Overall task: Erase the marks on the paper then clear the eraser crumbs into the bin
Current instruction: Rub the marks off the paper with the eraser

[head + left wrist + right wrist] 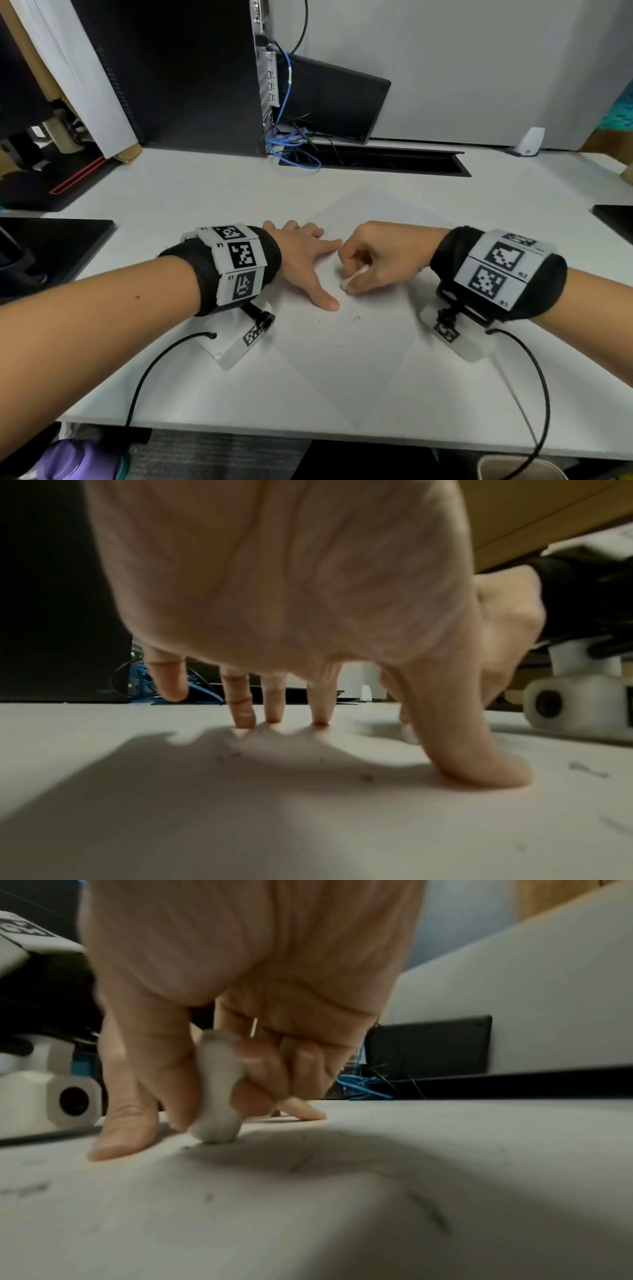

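A white sheet of paper [359, 363] lies turned like a diamond on the white desk [171, 377]. My left hand [325, 272] presses flat on it with straight, spread fingers [245, 718] and the thumb down. Just to its right, my right hand [352, 274] pinches a small white eraser [343, 283] between thumb and curled fingers. The eraser [219, 1096] stands on end with its lower end touching the paper [308, 1218]. A faint pencil mark [357, 318] shows near my thumbs, and a dark stroke [428, 1210] shows closer in. Small dark crumbs [367, 777] lie under my left palm.
A black computer tower [178, 75] with blue cables [291, 150] stands at the back, beside a cable slot [376, 162]. Black pads [51, 246] lie on the left and far right. A beige container rim [513, 469] shows below the desk's front edge.
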